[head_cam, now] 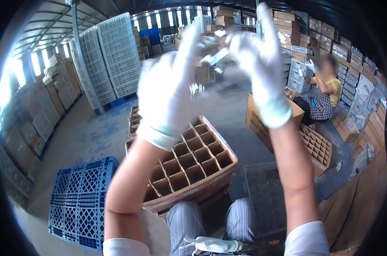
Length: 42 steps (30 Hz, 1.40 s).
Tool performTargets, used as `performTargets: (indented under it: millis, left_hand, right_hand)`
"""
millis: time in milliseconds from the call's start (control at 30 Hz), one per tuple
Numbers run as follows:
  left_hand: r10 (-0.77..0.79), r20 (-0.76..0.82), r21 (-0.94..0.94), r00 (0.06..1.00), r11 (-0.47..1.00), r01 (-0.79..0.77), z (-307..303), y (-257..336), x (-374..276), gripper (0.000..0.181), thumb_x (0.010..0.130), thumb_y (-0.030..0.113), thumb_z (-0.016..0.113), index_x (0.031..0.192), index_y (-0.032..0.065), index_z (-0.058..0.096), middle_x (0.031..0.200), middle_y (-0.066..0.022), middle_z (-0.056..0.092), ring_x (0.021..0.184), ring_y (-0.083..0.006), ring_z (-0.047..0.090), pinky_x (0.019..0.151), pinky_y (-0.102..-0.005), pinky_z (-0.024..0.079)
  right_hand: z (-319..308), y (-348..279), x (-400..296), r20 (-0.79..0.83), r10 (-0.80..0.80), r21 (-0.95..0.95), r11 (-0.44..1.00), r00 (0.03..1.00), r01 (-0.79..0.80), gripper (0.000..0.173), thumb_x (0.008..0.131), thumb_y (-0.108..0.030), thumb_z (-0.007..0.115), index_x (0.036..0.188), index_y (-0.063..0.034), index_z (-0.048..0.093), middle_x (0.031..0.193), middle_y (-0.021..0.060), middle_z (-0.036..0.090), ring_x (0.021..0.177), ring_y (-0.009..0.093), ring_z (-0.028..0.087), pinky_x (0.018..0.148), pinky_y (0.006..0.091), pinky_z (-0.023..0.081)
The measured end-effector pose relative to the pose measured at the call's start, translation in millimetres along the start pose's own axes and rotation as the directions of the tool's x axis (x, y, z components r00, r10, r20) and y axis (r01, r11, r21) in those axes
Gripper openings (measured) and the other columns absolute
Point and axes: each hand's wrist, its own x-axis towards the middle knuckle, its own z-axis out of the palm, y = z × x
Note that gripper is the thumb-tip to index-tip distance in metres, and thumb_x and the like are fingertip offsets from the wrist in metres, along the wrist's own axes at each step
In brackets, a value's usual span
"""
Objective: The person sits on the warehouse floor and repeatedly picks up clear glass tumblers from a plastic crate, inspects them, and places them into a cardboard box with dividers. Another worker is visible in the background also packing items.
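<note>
Both my hands wear white knit gloves and are raised before me, blurred by motion. My left hand (169,86) has its index finger pointing up; its other fingers are partly curled. My right hand (260,57) also has a finger up, with the thumb and other fingers bent near small shiny, blurred pieces (217,54) between the hands. Whether either hand holds them cannot be told. Below stands a cardboard box with a grid of cardboard dividers (193,160), in front of my knees. A white glove (212,244) lies at my lap.
A blue plastic pallet (81,201) lies at left. An open carton (260,123) and another divided box (315,147) stand at right, near a seated person in gloves (324,92). Stacked plastic crates (116,57) and cartons (327,35) stand farther back.
</note>
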Motion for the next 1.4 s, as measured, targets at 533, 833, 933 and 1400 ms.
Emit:
performTargets:
  millis: [533, 833, 933, 1400]
  left_hand:
    - [-0.18, -0.212, -0.866, 0.961, 0.49, -0.099, 13.6, 3.4, 61.8, 0.088, 0.074, -0.006, 0.085, 0.15, 0.0104, 0.042, 0.144, -0.0133, 0.045, 0.123, -0.0271, 0.058, 0.093, -0.0385, 0.063]
    - [-0.143, -0.196, -0.825, 0.97, 0.559, -0.084, 0.3, 4.9, 58.4, 0.092, 0.074, -0.004, 0.086, 0.152, 0.0115, 0.041, 0.141, -0.0116, 0.047, 0.122, -0.0235, 0.06, 0.095, -0.0383, 0.062]
    - [-0.18, -0.185, -0.745, 0.966, 0.667, -0.018, -6.3, -2.0, 49.9, 0.095, 0.072, 0.0, 0.088, 0.153, 0.0115, 0.041, 0.142, -0.0113, 0.047, 0.124, -0.0242, 0.059, 0.099, -0.0399, 0.059]
    - [-0.003, 0.118, -0.98, 0.993, -0.164, 0.116, -5.1, -1.9, 44.6, 0.091, 0.09, 0.018, 0.075, 0.162, 0.0087, 0.019, 0.15, -0.0397, 0.04, 0.112, -0.0426, 0.069, 0.067, -0.0342, 0.064]
  right_hand:
    - [23.3, -6.1, 63.9, -0.01, 0.173, 0.518, 0.843, 0.985, -0.143, 0.118, 0.088, -0.063, 0.072, 0.161, -0.005, -0.001, 0.125, 0.0199, 0.064, 0.125, 0.03, 0.06, 0.111, 0.0488, 0.047]
    - [28.2, -3.2, 52.9, 0.031, 0.172, 0.518, 0.84, 0.985, -0.163, 0.135, 0.074, -0.063, 0.083, 0.159, -0.0032, -0.002, 0.144, 0.0268, 0.051, 0.145, 0.035, 0.039, 0.126, 0.055, 0.015]
    - [51.0, -0.4, 35.0, 0.118, 0.251, 0.536, 0.799, 0.961, -0.274, 0.167, 0.057, -0.051, 0.098, 0.157, -0.004, -0.027, 0.149, 0.0321, 0.045, 0.15, 0.037, 0.033, 0.125, 0.0557, 0.018]
    - [-42.2, -44.9, 82.0, 0.12, 0.037, 0.263, 0.962, 0.992, -0.067, 0.103, 0.094, -0.027, 0.068, 0.165, -0.0125, -0.005, 0.111, 0.0135, 0.07, 0.094, 0.017, 0.068, 0.068, 0.0286, 0.057]
